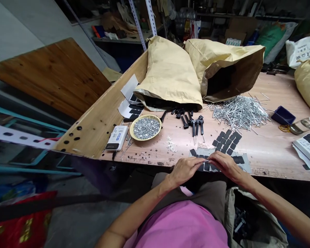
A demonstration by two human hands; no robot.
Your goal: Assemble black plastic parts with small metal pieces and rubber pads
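A: What's held by the L grip?
B: A slim metal pc is pinched at the fingertips, w/ next to no gap seen; its exact shape can't be made out.
A: And the R grip?
B: Fingertips closed up too; the same pc is nipped from the other side, so it's held btwn both grips, over the near edge of the desk.
A: What's laid out below & beyond?
B: A grey sheet is partly hidden by the grips, w/ black pads set on it. More black pads are laid just beyond the R grip, w/ metal rods heaped farther on. Black-handled tools are grouped straight beyond both.
A: L side?
B: Well left of the L grip, a yellow bowl is filled w/ small metal bits; a white device is placed past it.
A: R side?
B: A dk blue tray & clear bottle are placed well right of the R grip.
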